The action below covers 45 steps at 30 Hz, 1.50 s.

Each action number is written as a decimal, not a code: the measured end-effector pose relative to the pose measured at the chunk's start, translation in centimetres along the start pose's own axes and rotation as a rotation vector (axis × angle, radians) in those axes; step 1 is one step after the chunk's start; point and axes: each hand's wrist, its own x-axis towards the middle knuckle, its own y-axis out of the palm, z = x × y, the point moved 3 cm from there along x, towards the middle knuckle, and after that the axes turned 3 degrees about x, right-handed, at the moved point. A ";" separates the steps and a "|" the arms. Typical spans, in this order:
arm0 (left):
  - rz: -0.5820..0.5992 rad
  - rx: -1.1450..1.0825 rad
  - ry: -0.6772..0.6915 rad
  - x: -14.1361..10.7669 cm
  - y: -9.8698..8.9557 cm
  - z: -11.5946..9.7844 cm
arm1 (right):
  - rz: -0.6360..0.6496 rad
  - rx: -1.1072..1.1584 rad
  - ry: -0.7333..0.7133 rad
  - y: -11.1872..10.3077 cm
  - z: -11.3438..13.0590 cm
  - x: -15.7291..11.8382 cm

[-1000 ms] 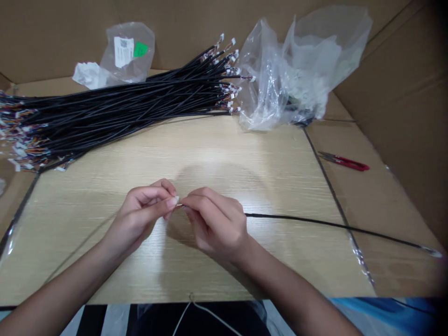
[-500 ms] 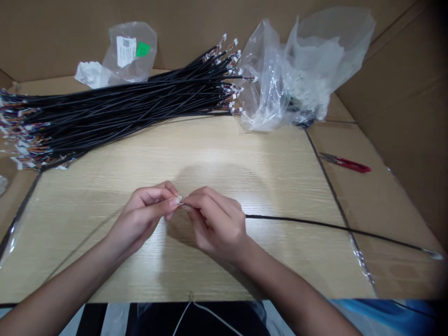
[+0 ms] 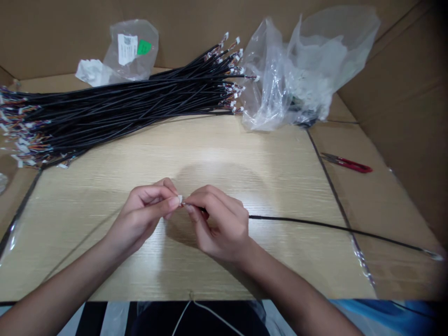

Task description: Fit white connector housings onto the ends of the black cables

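My left hand [image 3: 150, 203] pinches a small white connector [image 3: 180, 199] between thumb and fingertips. Close beside it, my right hand [image 3: 219, 217] is closed on the thin wires at the end of a black cable [image 3: 297, 220]. From under my right hand the cable runs off to the right, its far end lying over the cardboard. The fingertips of both hands almost meet, and they hide most of the wires.
A big bundle of black cables [image 3: 140, 102] with white plugs lies across the back. Clear plastic bags [image 3: 269, 84] stand at back right, and a labelled bag [image 3: 131, 51] lies behind the bundle. Red thread snips [image 3: 346, 163] rest on the right. Cardboard walls [image 3: 402, 116] surround the table.
My right fingertips have drawn slightly right, away from my left hand. More of the white connector now shows between them.
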 end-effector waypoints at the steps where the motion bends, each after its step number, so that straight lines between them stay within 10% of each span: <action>1: -0.002 0.010 0.004 0.0 0.0 -0.1 | -0.004 0.000 -0.001 0.0 0.0 0.0; 45: -0.003 -0.007 -0.011 -0.2 0.0 -0.2 | -0.002 -0.061 -0.018 -0.3 0.2 0.0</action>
